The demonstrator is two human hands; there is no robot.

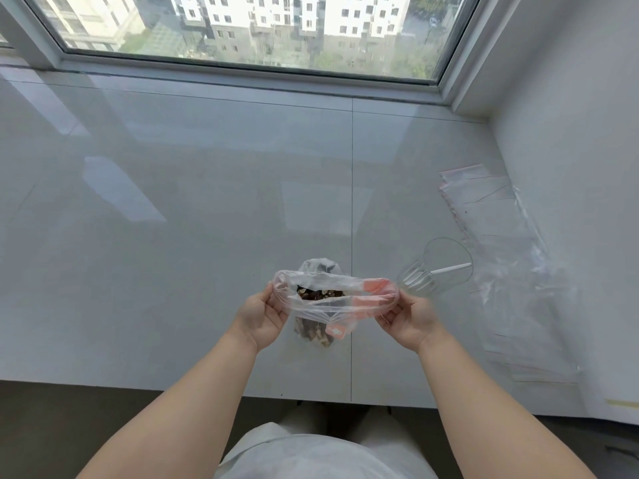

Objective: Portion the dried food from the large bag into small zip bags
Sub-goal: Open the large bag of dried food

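- I hold the large bag (332, 299) above the windowsill's (207, 202) near edge, left hand (263, 314) and right hand (409, 316) pinching its mouth's two ends, fingers curled on the film.
- Dried food (320, 293) sits low inside.
- Advice: keep the mouth taut; small zip bags (484, 202) and a plastic cup (435, 267) lie toward the right edge.

Counted on the pale sill (207, 202): one large clear bag (332, 299) of dried food (320, 293), pulled open between two hands, left hand (262, 318) and right hand (409, 321). One clear plastic cup (435, 267) lying on its side, one white stick-like utensil (449, 269) inside. One loose stack of small zip bags (491, 216); exact number impossible to tell. One window (259, 29) behind.
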